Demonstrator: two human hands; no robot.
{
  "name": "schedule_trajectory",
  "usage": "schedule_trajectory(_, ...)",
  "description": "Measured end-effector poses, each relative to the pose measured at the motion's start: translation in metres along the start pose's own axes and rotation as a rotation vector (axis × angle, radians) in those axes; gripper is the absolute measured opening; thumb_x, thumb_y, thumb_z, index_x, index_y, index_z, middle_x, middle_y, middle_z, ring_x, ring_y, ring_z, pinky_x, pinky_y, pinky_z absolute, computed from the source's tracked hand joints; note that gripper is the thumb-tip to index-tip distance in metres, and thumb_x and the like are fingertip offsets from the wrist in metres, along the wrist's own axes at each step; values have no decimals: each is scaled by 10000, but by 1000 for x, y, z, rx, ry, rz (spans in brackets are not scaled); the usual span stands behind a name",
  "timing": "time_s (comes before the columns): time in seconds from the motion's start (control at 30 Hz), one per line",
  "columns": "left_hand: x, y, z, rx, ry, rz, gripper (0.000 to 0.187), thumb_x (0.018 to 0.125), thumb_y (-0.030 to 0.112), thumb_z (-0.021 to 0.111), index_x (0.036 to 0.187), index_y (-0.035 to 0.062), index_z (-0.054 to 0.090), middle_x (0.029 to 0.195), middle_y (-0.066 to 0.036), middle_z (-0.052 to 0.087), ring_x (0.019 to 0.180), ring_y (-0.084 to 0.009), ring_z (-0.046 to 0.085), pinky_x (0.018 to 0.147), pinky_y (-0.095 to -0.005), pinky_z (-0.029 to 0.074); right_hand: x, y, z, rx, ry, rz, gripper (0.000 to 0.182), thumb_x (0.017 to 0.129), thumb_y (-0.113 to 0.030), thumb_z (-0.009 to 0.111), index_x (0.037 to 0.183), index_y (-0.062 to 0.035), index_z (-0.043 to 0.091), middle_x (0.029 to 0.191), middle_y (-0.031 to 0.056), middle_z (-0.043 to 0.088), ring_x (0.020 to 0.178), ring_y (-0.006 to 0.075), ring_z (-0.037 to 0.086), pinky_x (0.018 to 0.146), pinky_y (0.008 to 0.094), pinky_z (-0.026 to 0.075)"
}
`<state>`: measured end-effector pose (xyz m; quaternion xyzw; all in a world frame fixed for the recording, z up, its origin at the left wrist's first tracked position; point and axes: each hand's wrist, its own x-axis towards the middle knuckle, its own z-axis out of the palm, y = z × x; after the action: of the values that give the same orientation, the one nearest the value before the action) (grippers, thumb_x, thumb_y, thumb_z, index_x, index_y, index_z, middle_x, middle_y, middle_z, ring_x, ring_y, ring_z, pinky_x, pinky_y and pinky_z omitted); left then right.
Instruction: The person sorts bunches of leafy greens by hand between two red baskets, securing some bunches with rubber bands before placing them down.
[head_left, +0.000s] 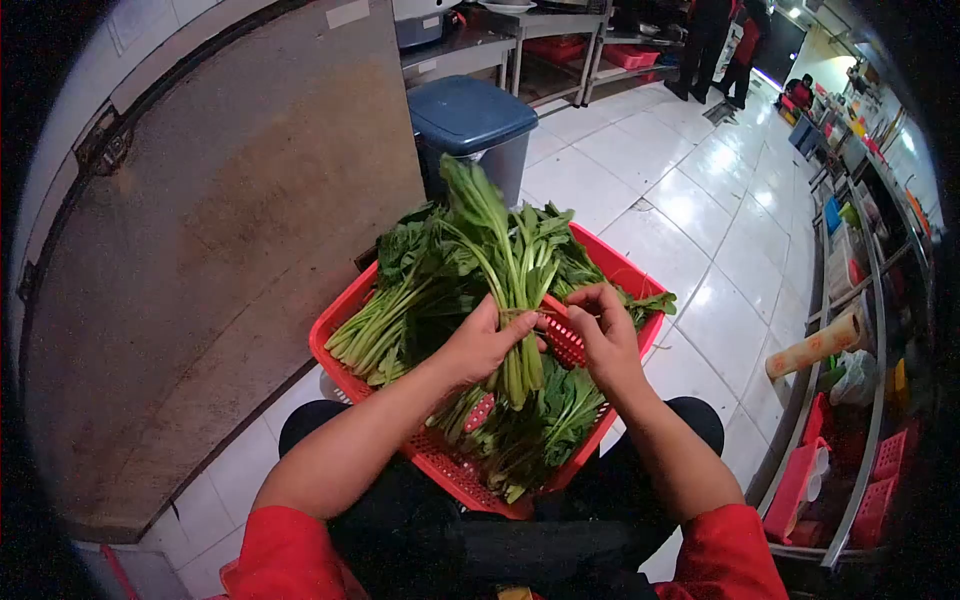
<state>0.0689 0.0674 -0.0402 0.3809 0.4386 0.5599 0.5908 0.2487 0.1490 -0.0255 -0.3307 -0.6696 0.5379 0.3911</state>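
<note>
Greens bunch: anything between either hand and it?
Nothing visible. The left hand is wrapped around the stems of the greens bunch, and the right hand touches the stems at the same spot with its fingertips. The bunch is held above the red basket.

Blue-lidded bin (472, 118) on white tiled floor (690, 200), metal shelving (860, 300), paper roll (817, 346)

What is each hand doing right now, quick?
Left hand: closed around a bunch of long-stemmed green leafy vegetables.
Right hand: fingers pinched at the same bunch's stems.
</note>
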Motion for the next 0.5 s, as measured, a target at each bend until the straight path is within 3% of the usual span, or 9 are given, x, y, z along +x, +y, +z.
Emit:
schedule_trajectory(0.1, 12, -12, -8, 145, 15, 87, 415, 1007, 192, 588, 1358, 47, 422, 1153, -70, 625, 1037, -181, 632, 890, -350, 544, -9, -11, 6, 10, -62, -87, 179, 894, -85, 652, 1028, 0, 569, 915, 80, 592, 831, 144, 594, 729, 295, 479)
schedule_trajectory(0.13, 16, -20, -9, 252, 31, 179, 432, 998, 166, 598, 1368, 46, 409, 1162, -69, 625, 1062, -188, 624, 912, -362, 538, -12, -17, 9, -193, -115, -205, 214, 873, -72, 666, 1055, -11, 571, 915, 103, 597, 834, 177, 608, 726, 307, 490)
schedule_trajectory(0.17, 14, -18, -7, 80, 6, 164, 486, 962, 131, 639, 1377, 39, 403, 1191, -64, 623, 1102, -184, 604, 933, -368, 526, -18, -44, 17, -242, -208, -325, 246, 855, -109, 683, 1053, -8, 577, 927, 133, 604, 838, 257, 622, 736, 363, 505)
schedule_trajectory(0.2, 7, -19, -7, 88, -7, 277, 519, 919, 120, 685, 1371, 58, 435, 1186, -63, 637, 1068, -176, 621, 901, -358, 537, -22, -56, 26, -310, -300, -516, 226, 860, -73, 684, 1052, -13, 582, 922, 100, 595, 836, 207, 636, 729, 340, 529)
schedule_trajectory(0.23, 16, -21, -16, -298, 64, -119, 485, 912, 160, 707, 1339, 81, 491, 1141, -65, 661, 976, -183, 655, 846, -360, 553, -22, -81, 32, -361, -500, -643, 299, 800, -120, 715, 1060, -25, 600, 923, 136, 598, 895, 303, 633, 800, 385, 513)
schedule_trajectory(0.27, 3, 3, 17, -12, 255, -149, 433, 922, 194, 707, 1308, 106, 532, 1090, -73, 679, 874, -185, 674, 784, -351, 563, -31, -95, 44, -404, -646, -708, 351, 787, -174, 710, 1098, -42, 614, 1017, 173, 633, 1033, 343, 623, 911, 408, 485)
schedule_trajectory(0.3, 5, -6, 12, 93, 301, -105, 406, 932, 239, 703, 1277, 88, 551, 1076, -78, 682, 831, -172, 676, 754, -334, 564, -34, -117, 48, -380, -729, -885, 401, 848, -214, 656, 1205, -45, 590, 1166, 187, 630, 1132, 341, 605, 981, 400, 464)
schedule_trajectory(0.33, 5, -9, 1, 202, 160, -21, 403, 954, 257, 677, 1274, 57, 536, 1080, -78, 678, 842, -165, 675, 747, -313, 564, -31, -117, 48, -416, -696, -818, 401, 848, -214, 656, 1205, -45, 590, 1166, 187, 630, 1132, 341, 605, 981, 400, 464)
schedule_trajectory(0.5, 1, -5, 8, 212, 102, 27, 363, 1007, 233, 599, 1290, 39, 482, 1100, -72, 640, 881, -152, 652, 751, -302, 555, -21, -122, 46, -678, -701, -534, 375, 847, -205, 639, 1184, -43, 611, 1145, 184, 646, 1087, 328, 628, 921, 397, 489)
